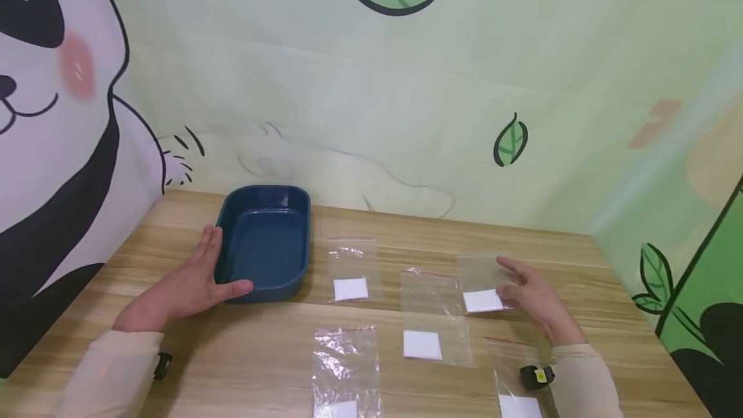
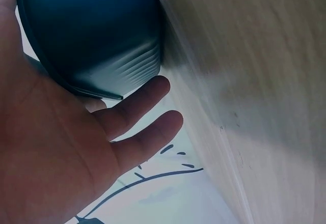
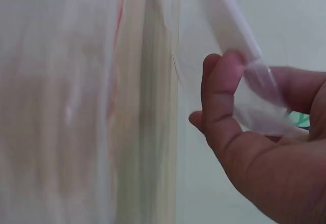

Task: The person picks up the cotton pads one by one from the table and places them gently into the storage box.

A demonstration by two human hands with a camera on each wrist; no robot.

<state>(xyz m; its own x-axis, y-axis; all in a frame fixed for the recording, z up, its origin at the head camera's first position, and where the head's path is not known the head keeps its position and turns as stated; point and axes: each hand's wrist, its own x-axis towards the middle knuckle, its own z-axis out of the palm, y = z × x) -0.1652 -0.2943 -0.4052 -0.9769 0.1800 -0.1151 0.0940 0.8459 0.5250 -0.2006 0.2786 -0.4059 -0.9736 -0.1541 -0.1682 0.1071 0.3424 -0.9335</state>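
A dark blue rectangular dish (image 1: pixel 264 244) with rounded corners stands at the back left of the table. My left hand (image 1: pixel 188 282) rests against its left side, fingers fairly straight and thumb at the front rim. In the left wrist view, two fingers (image 2: pixel 147 137) spread beside the dish's ribbed outer wall (image 2: pixel 127 66). At the right, my right hand (image 1: pixel 534 295) pinches a clear zip bag (image 1: pixel 477 271) holding a white rectangular piece (image 1: pixel 483 301). The right wrist view shows this bag (image 3: pixel 262 114) between thumb and fingers, tilted up off the table.
More clear zip bags with white pieces lie on the wooden table (image 1: pixel 244 353): one beside the dish (image 1: pixel 351 257), one at centre (image 1: pixel 435 305), one at the front (image 1: pixel 345 366) and one under the right wrist (image 1: pixel 511 369). A printed cloth backdrop (image 1: pixel 290 82) hangs behind.
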